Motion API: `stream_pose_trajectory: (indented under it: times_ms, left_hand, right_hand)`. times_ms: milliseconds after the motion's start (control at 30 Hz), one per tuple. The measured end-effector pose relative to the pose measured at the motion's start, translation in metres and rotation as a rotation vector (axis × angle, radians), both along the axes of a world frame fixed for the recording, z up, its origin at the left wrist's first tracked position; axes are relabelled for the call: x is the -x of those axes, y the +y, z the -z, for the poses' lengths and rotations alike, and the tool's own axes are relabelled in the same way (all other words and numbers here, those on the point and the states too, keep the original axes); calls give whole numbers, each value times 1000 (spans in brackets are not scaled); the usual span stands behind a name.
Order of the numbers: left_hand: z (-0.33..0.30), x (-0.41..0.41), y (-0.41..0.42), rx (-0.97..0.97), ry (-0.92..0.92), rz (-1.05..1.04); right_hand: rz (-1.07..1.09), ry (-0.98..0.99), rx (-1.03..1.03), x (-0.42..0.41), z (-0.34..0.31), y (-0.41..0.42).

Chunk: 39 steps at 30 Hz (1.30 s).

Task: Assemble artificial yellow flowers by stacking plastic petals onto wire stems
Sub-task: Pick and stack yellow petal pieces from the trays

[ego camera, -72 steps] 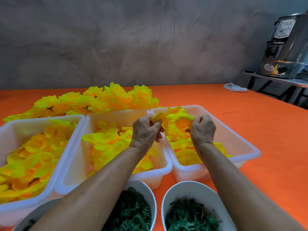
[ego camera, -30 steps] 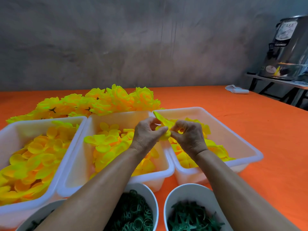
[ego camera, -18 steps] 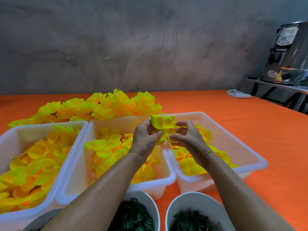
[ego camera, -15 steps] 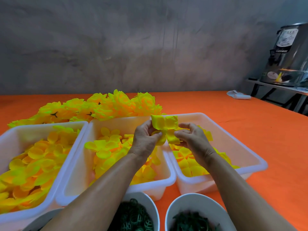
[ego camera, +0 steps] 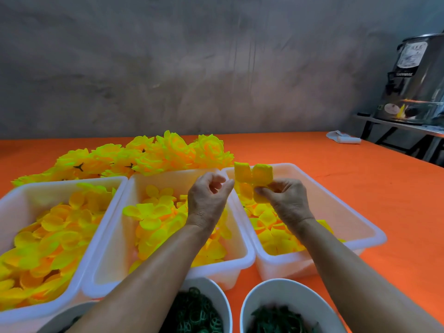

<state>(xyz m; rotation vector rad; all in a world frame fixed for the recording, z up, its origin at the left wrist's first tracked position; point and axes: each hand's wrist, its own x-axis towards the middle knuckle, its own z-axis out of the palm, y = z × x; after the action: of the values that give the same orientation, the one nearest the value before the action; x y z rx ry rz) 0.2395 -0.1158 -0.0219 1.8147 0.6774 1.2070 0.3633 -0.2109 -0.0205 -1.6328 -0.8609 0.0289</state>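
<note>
My right hand (ego camera: 286,200) pinches a yellow petal layer (ego camera: 253,175) by its lower edge and holds it upright above the right white tray (ego camera: 336,198). My left hand (ego camera: 206,200) is just left of it, over the middle tray (ego camera: 168,176), fingers curled with nothing visible in them; its fingertip is close to the petal layer's left edge. No wire stem shows. Loose yellow petals fill all three trays, including the left tray (ego camera: 60,186). A pile of finished yellow flowers (ego camera: 168,152) lies behind the trays.
Two white bowls sit at the near edge, one with green rings (ego camera: 216,292), one with green star-shaped pieces (ego camera: 288,284). The orange table (ego camera: 372,188) stretches right. A white cloth (ego camera: 343,139) lies far right, and a metal urn (ego camera: 418,78) stands on a side stand.
Both hands held the petal layer together a moment ago. My left hand has let go and drawn slightly left, while my right hand keeps the layer raised.
</note>
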Motion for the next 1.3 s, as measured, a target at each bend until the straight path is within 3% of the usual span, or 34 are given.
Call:
stream_pose_trajectory:
  times_ms: [100, 200, 333, 433, 633, 800, 1300]
  left_hand:
    - [-3, 1, -3, 197, -27, 135]
    - [-5, -1, -5, 335, 15, 199]
    - [-2, 0, -3, 401, 5, 263]
    - [-1, 1, -3, 385, -84, 320]
    - [-3, 1, -1, 419, -166, 252]
    - [-6, 0, -5, 479, -93, 374]
    - [-4, 2, -5, 324, -134, 387]
  right_hand:
    - [159, -509, 144, 6, 2, 1]
    - [94, -922, 94, 19, 1, 0]
    - [61, -1064, 111, 19, -1, 1]
    - [3, -879, 165, 19, 2, 2]
    - [-175, -150, 144, 16, -2, 8]
    - [-18, -146, -1, 27, -2, 17]
    - [-53, -136, -18, 25, 5, 21]
